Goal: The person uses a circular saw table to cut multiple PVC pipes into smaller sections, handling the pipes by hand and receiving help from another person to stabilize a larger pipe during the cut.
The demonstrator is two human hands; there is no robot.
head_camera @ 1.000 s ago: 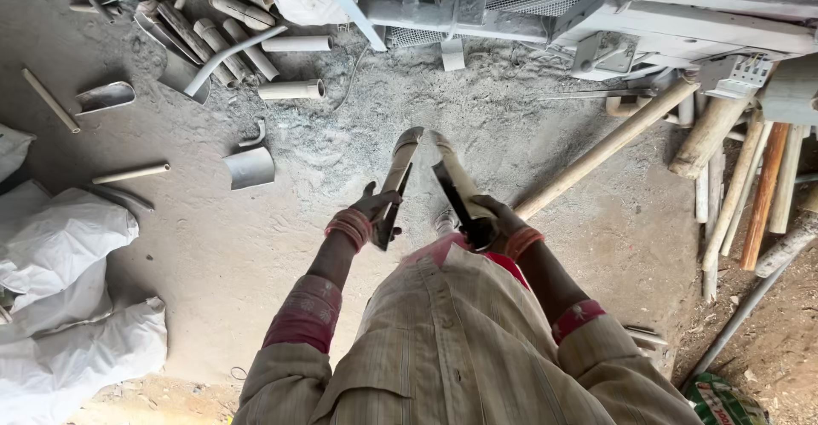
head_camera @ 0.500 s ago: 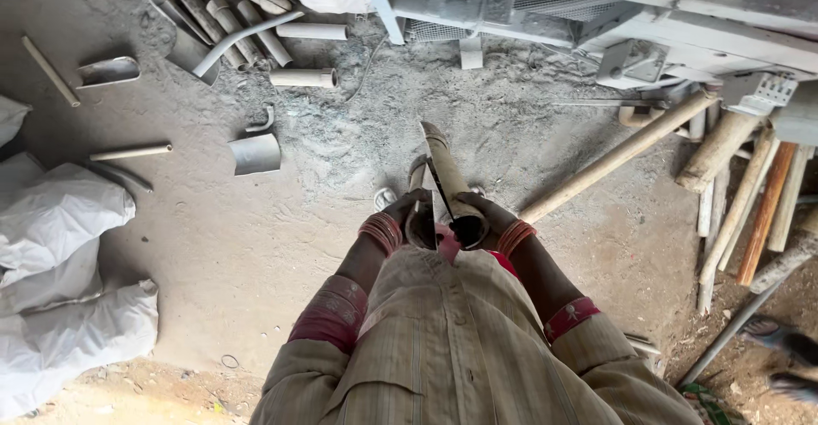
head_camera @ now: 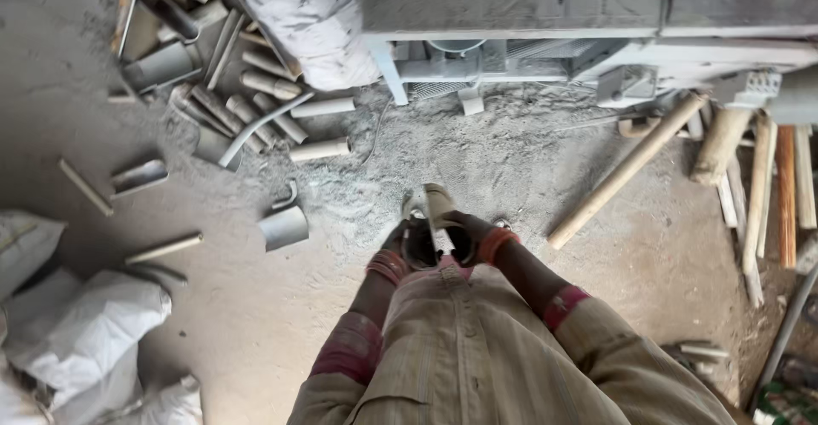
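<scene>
Pipe halves (head_camera: 433, 221), two pale split lengths pressed together into one tube, are held upright in front of the person's chest, seen end-on from above so the dark hollow faces the camera. Left hand (head_camera: 399, 246) is clenched around the left half and right hand (head_camera: 470, 239) is clenched around the right half, the two hands close on either side of the tube. Both wrists wear red cuffs above a striped beige shirt.

Below lies a dusty grey concrete floor (head_camera: 256, 331). To the upper left sits a heap of cut pipe offcuts (head_camera: 247, 110), some whole, some split open like troughs. One split piece (head_camera: 284, 227) lies alone, near the hands. White sacks (head_camera: 85, 331) are bunched at the lower left. A grey machine frame (head_camera: 545, 42) runs along the top, with powdery dust piled beneath it. A long wooden pole (head_camera: 626, 169) lies slanted to the right, beside a stack of wooden sticks (head_camera: 767, 186) leaning at the right edge.
</scene>
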